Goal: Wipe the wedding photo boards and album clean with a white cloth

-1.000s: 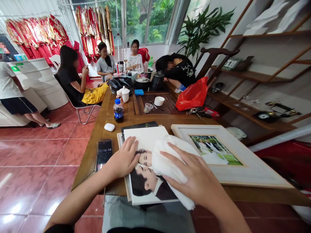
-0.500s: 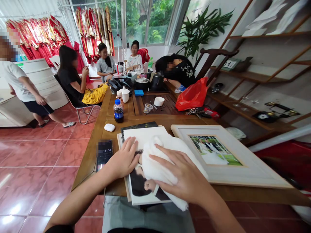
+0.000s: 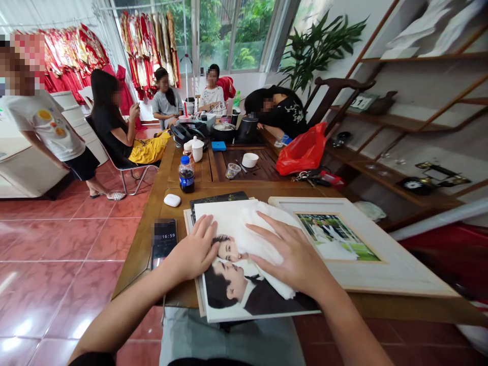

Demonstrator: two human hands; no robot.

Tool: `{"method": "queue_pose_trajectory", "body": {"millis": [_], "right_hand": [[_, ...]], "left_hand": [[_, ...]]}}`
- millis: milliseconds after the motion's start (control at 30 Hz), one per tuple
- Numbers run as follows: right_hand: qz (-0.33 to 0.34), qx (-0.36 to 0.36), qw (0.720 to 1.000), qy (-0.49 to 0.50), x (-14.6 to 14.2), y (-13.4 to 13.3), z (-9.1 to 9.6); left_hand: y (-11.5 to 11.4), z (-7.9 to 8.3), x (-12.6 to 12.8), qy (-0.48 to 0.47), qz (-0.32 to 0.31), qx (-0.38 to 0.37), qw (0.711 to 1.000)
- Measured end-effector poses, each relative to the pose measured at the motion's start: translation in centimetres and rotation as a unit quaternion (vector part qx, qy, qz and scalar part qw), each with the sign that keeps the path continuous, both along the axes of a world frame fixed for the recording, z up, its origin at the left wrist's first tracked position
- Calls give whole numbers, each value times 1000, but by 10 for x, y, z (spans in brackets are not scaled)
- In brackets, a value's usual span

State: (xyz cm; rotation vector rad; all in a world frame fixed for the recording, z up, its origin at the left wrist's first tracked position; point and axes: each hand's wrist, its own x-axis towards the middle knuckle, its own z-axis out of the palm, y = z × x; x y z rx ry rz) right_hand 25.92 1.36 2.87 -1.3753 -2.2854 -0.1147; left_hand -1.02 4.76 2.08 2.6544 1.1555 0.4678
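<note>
My left hand (image 3: 195,250) lies flat with its fingers stretched along the left edge of a photo panel (image 3: 263,300), which shows a couple's faces and dark clothing. Bunched under my right hand (image 3: 292,254) is a white cloth (image 3: 261,236), its fingers spread and curved over it against the panel's upper right part. Cloth and hand hide that part of the print. Below the panel, other boards and a dark-covered item (image 3: 238,196) stick out. To the right rests a pale framed wedding photo (image 3: 337,236), partly overlapped by the cloth's side.
Left of the panel are a phone (image 3: 163,244) and a white earbud case (image 3: 172,200). Farther back stand a dark drink bottle (image 3: 186,178), a white bowl (image 3: 250,160), a plastic cup (image 3: 232,171) and a red bag (image 3: 301,155). Several people are around the table; one stands at left.
My right hand and the cloth have slid up and to the right, uncovering the faces on the panel. My left hand has stayed in place. The standing person at left has turned and shifted right.
</note>
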Motion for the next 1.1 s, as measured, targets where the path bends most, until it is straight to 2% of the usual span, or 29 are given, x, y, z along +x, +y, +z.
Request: {"method": "queue_pose_trajectory", "body": {"millis": [167, 267, 333, 500, 633, 733, 933, 1033, 1100], "right_hand": [[91, -9, 996, -16, -11, -4, 9], [112, -20, 993, -17, -8, 1, 9], [93, -29, 995, -12, -4, 6, 7], [-2, -32, 999, 6, 0, 19, 1], [-29, -18, 999, 11, -4, 25, 0], [4, -16, 1000, 7, -8, 26, 2], [148, -38, 988, -6, -12, 19, 10], [159, -50, 986, 0, -11, 18, 11], [138, -52, 989, 2, -11, 19, 9]], "left_hand": [[-1, 3, 0, 10, 4, -5, 1000], [-1, 5, 0, 18, 3, -9, 1000], [-1, 6, 0, 19, 1, -9, 1000], [0, 4, 0, 14, 0, -3, 1000], [0, 3, 0, 9, 1, -3, 1000], [0, 1, 0, 5, 4, 1, 1000], [1, 0, 0, -5, -9, 18, 1000], [1, 1, 0, -4, -12, 18, 1000], [2, 2, 0, 3, -8, 14, 1000]]}}
